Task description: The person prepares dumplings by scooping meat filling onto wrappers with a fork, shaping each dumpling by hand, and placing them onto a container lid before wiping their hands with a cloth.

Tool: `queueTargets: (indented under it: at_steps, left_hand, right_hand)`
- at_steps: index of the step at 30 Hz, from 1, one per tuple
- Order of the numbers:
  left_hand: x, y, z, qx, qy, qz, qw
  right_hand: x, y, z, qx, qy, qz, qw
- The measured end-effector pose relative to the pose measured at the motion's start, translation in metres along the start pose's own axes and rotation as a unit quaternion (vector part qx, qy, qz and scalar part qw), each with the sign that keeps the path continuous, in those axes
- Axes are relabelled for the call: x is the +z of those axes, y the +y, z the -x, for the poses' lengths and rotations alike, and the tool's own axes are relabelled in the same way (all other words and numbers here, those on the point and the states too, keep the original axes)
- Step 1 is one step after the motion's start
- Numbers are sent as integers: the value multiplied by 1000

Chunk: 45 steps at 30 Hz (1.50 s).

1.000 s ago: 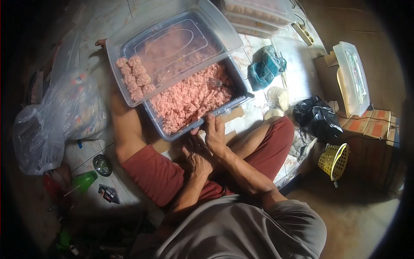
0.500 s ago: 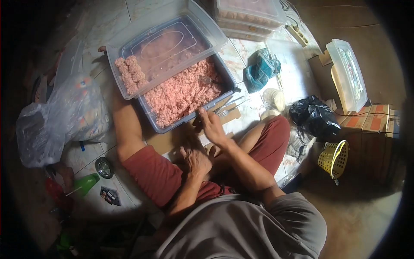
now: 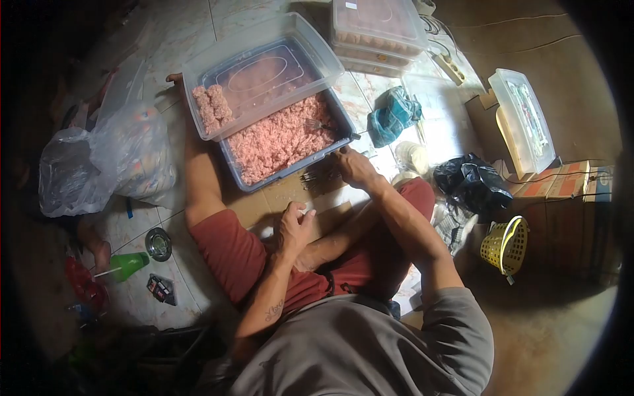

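Note:
A blue-grey tub [image 3: 295, 170] holds pink minced mixture [image 3: 281, 140], with a fork [image 3: 317, 124] lying in it. Across its far part rests a clear plastic tray [image 3: 264, 105] with pink lumps [image 3: 212, 109] at its left end. My right hand [image 3: 356, 169] is at the tub's near right corner, its fingers curled and partly hidden beside dark metal utensils [image 3: 318, 178] on the cardboard. Nearer my lap, my left hand [image 3: 294, 226] is curled over the cardboard [image 3: 274, 201], with a small pale spot at its fingertips that I cannot make out.
Stacked lidded boxes [image 3: 380, 33] stand at the back. To the right are a teal cloth [image 3: 395, 117], a black bag [image 3: 472, 185] and a yellow basket [image 3: 504, 247]. On the left lie a plastic bag [image 3: 135, 155], a round tin [image 3: 158, 244] and a green object [image 3: 132, 265].
My right hand has moved from the tub's front edge toward its right corner. My left hand has risen from my lap over the cardboard. The view has shifted slightly.

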State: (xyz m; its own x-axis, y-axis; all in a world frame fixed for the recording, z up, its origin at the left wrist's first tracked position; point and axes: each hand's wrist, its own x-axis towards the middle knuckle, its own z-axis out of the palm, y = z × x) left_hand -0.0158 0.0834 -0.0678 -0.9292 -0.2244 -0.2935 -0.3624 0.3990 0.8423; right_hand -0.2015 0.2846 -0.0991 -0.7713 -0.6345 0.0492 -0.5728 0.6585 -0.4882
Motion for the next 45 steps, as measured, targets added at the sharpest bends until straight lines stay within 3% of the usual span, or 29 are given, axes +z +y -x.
queueTargets:
  at_steps: [1,3,5,7,10,14,18,19,20,21,23,24,27,31,34,35,36,38,41,45]
  left_hand:
    - [1,1,0,26,28,-11,999]
    - [2,-1,-2,48,59,-25,997]
    - [1,-6,-3,0,68,31,997]
    - [-1,-14,-3,-2,70,-6,998]
    - [1,-15,-5,3,71,-35,997]
    - [-4,3,-4,-16,72,47,996]
    - [7,-42,-14,-21,63,98,993]
    - [7,-39,-13,-174,-35,367,913]
    - [9,-37,-10,-308,-130,595,731]
    - [17,-39,-5,-309,-131,598,728]
    - [44,-34,-2,-221,-103,683,688]
    - [52,-12,-3,-249,-13,658,711]
    - [55,-15,-9,-230,12,653,722]
    - [46,3,-11,-238,54,605,758]
    - [50,-4,-13,-232,59,598,765]
    - [54,-7,-13,-242,101,595,760]
    - [56,-10,-13,-252,145,591,752]
    - [47,-7,-12,-235,118,589,764]
    - [43,-17,-12,-214,86,590,774]
    - [46,-18,-13,-234,100,601,757]
  right_hand:
    - [7,9,-2,-31,-34,37,998]
    - [15,17,-5,-6,-86,31,996]
    - [17,14,-4,8,-75,22,997]
    - [22,13,-3,-16,-27,23,999]
    - [18,9,-2,20,-72,33,997]
    - [-16,-14,1,-37,-45,76,995]
    - [-16,-46,12,-85,23,61,994]
    - [-17,-58,13,-70,-29,-16,997]
    - [-5,-66,15,-78,-22,-66,995]
    - [7,-74,17,-84,-15,-116,990]
    - [5,-97,19,-96,-56,-113,987]
    - [6,-100,20,-99,-61,-97,988]
    - [-3,-88,13,-128,-106,-197,966]
    - [-9,-76,17,-90,-98,-289,948]
    - [2,-72,18,-75,-112,-287,948]
    - [8,-64,15,-75,-110,-287,949]
    - [19,-47,10,-81,-80,-221,969]
    - [23,-23,4,-36,-23,-127,991]
    - [9,-21,0,57,-78,19,995]
    - [27,-13,-2,56,-80,60,993]
